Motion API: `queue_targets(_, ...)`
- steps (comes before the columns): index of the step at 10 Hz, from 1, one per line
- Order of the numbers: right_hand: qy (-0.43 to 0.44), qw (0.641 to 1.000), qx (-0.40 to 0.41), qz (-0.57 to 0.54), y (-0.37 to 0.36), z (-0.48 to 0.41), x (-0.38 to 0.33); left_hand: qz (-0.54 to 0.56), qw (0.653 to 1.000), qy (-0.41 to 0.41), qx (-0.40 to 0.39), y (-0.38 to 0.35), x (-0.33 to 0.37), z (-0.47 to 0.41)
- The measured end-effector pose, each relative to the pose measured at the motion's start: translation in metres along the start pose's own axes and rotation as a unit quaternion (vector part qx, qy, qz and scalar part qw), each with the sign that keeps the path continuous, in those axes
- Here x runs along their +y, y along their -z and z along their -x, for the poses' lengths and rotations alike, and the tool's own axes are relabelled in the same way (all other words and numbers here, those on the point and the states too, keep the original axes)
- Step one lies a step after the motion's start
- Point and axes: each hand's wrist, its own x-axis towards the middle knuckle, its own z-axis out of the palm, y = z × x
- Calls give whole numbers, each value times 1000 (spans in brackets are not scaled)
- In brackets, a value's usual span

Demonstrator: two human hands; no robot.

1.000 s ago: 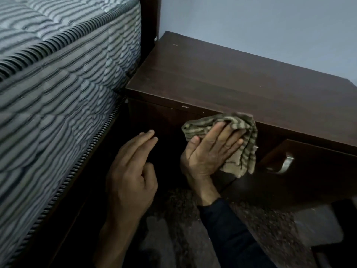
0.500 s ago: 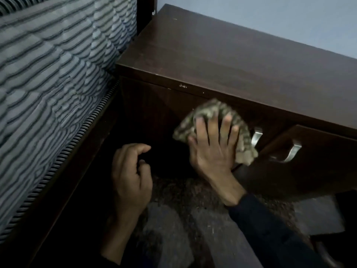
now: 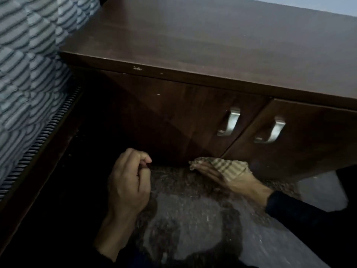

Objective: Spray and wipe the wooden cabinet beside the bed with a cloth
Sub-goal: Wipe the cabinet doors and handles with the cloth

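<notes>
The dark wooden cabinet [image 3: 193,47] fills the upper right, with two front doors and silver handles [image 3: 229,122]. My right hand [image 3: 229,177] presses a striped beige cloth [image 3: 226,166] against the bottom edge of the left door, right by the floor. The cloth partly covers the fingers. My left hand [image 3: 129,182] hovers left of it, just above the floor, fingers curled into a loose fist and holding nothing. No spray bottle is in view.
The striped mattress [image 3: 31,64] and the dark bed frame [image 3: 38,151] run along the left, close to the cabinet's side. The speckled stone floor [image 3: 193,219] lies below. The right door [image 3: 309,136] stands slightly ajar. A pale wall shows at the top right.
My right hand has slid the cloth down the left door from near the top edge to its bottom by the floor. My left hand has curled shut. The view has tilted lower.
</notes>
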Motion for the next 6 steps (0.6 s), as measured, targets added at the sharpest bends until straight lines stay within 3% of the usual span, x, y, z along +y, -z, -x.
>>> queue_targets(1,-36,999,-29,23,26,61,36,-8,997,-43,-57,-16,20,5)
queue_targets(2,-153,982,-3,111,76,112,86,-31,985,-139,-101,-36,55,6)
queue_targets(3,-208,962,60,166,98,109,121,-56,971,-214,-96,-50,80,6)
queue_targets(4,-250,946,145,148,76,49,112,-78,954,-280,-66,-63,111,-1)
queue_targets(5,-158,978,78,114,61,59,80,-84,950,-298,-42,-68,129,-6)
queue_targets(6,-92,983,-64,149,76,137,85,-127,937,-324,-23,-75,144,-11)
